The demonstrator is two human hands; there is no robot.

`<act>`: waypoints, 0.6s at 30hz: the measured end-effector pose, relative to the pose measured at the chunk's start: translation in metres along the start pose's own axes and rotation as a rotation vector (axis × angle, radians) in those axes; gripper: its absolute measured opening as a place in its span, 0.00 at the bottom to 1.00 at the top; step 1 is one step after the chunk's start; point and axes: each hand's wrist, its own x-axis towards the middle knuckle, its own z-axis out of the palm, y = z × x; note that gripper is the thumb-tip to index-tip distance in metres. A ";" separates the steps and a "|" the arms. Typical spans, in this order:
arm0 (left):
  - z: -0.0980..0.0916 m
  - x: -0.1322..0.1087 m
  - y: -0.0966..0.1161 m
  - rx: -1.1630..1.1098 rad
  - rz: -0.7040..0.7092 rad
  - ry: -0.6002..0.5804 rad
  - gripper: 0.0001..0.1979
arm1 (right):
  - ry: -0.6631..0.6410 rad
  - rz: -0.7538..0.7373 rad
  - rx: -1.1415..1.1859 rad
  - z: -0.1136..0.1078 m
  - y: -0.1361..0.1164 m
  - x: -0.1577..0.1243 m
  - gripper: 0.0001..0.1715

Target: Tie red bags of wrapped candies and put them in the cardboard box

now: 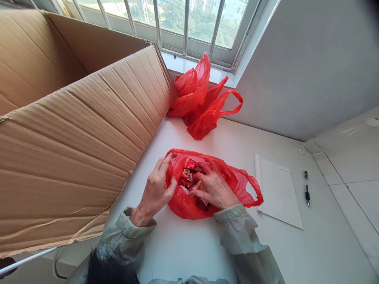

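A red plastic bag (186, 207) lies on the white table with its mouth open towards me. Inside it are several small wrapped packets (187, 174) in red, dark and pale wrappers. My left hand (156, 187) grips the left rim of the bag, thumb inside and fingers along the edge. My right hand (214, 185) reaches into the bag over the packets, its fingers spread and bent among them. Whether it holds a packet I cannot make out. The bag's handle loop sticks out to the right.
A large cardboard box (97, 142) stands open on the left. More crumpled red plastic bags (204, 102) lie at the back by the barred window (186, 27). To the right are a white notepad (276, 193), a black pen (307, 196) and its small dark cap (306, 174).
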 end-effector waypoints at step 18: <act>0.001 -0.001 0.000 -0.032 0.059 -0.039 0.33 | 0.066 0.140 0.143 -0.032 0.017 -0.026 0.26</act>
